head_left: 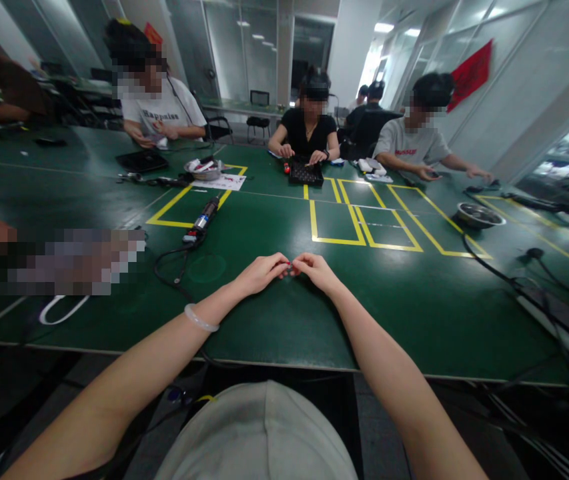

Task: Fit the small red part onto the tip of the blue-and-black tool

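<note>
My left hand (267,272) and my right hand (313,269) meet above the green table (284,327), close to its near edge. Thumb and fingers of each hand are pinched together, with the fingertips nearly touching. A tiny red spot (289,263) shows between them; whether it is a small part or a fingernail I cannot tell. A pale bangle (201,319) circles my left wrist. Left of my hands lies a dark cylindrical tool (204,217), perhaps an electric screwdriver, with a black cable.
Yellow tape outlines (339,240) mark the table ahead. A metal bowl (481,215) stands at right, a filled bowl (204,170) at back left. Across the table a person works over a black tray (306,172). More people sit around. Black cables (489,263) run at right.
</note>
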A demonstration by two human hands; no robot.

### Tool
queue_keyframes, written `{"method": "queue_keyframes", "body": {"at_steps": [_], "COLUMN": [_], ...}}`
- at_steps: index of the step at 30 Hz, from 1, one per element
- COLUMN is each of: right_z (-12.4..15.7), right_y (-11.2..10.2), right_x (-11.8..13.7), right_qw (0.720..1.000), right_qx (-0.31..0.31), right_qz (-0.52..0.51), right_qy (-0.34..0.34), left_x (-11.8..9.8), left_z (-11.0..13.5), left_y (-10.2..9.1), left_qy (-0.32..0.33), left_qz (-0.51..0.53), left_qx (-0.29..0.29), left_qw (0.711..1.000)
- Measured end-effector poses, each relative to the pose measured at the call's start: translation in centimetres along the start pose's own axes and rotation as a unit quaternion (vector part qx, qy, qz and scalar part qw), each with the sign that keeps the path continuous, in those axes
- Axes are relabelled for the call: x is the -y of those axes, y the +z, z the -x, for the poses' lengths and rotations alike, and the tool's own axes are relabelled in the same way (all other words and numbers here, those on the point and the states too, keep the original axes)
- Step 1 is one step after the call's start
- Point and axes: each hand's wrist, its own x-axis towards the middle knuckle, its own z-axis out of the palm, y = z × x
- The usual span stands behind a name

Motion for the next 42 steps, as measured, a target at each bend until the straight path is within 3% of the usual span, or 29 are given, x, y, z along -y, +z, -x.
{"method": "queue_keyframes", "body": {"at_steps": [17, 21, 23, 25, 29, 32, 35, 38, 42], "right_z": [-0.1, -0.1, -0.1, -0.1, -0.2, -0.2, -0.1, 0.0, 0.0], "right_y": [-0.1, -0.1, -0.1, -0.2, -0.2, -0.2, -0.2, -0.1, -0.1], "right_x": [-0.3, -0.3, -0.4, -0.5, -0.8, -0.8, -0.7, -0.5, -0.4], "right_qw": [1.000, 1.000, 1.000, 1.000, 1.000, 1.000, 1.000, 1.000, 1.000], "right_qx": [0.020, 0.003, -0.002, -0.001, 0.006, 0.006, 0.007, 0.008, 0.004], "right_qz": [-0.014, -0.013, -0.008, -0.001, 0.010, 0.013, 0.010, 0.005, 0.009], "right_qy": [-0.015, -0.013, -0.014, -0.015, -0.013, -0.013, -0.014, -0.013, -0.008], "left_x": [-0.3, 1.0, 2.5, 4.3, 7.6, 8.9, 9.2, 8.7, 7.7], "left_z": [0.2, 0.1, 0.5, 1.5, 4.6, 6.7, 7.5, 7.1, 5.5], "left_y": [-0.5, -2.7, -4.9, -7.4, -11.9, -13.7, -14.3, -13.9, -12.0], "left_qy": [-0.006, -0.018, -0.049, -0.114, -0.294, -0.396, -0.443, -0.428, -0.363], "left_qz": [-0.034, -0.128, -0.205, -0.296, -0.390, -0.361, -0.340, -0.355, -0.386], "left_qx": [0.010, -0.059, -0.130, -0.191, -0.236, -0.191, -0.127, -0.086, -0.069], "left_qw": [0.999, 0.990, 0.969, 0.929, 0.840, 0.822, 0.820, 0.826, 0.845]}}
